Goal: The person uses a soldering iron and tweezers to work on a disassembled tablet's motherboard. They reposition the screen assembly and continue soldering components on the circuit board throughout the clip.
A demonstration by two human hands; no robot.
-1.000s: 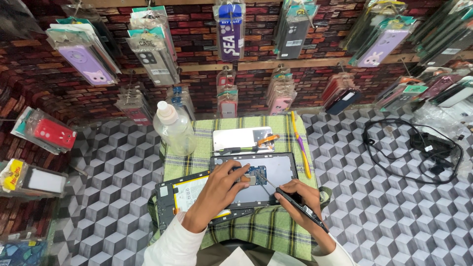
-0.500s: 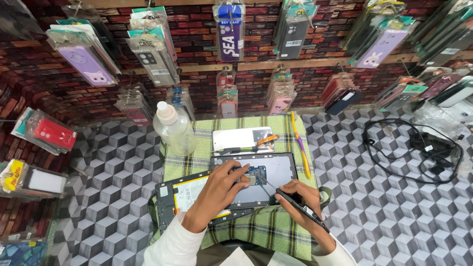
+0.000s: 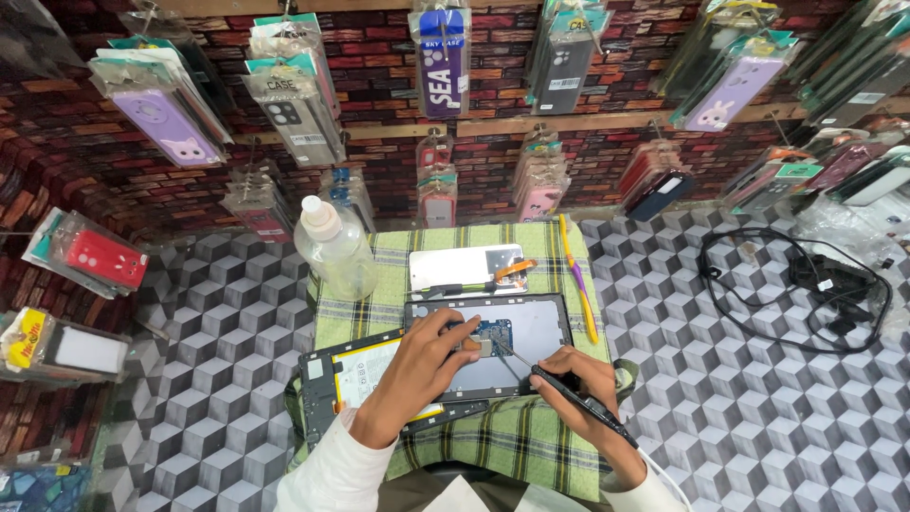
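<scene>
Fingers of right hand [image 3: 578, 374] pinch a screwdriver [image 3: 559, 384] – left hand [image 3: 427, 356] splayed on the opened tablet [image 3: 531, 327], cloth margin around.

One head camera looks steeply down, fairly near, probably fisheye-warped at edges.

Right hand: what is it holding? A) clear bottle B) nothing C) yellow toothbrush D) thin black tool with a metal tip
D: the right hand grips a thin black tool, its metal tip pointing at the blue board in the opened tablet.
</scene>
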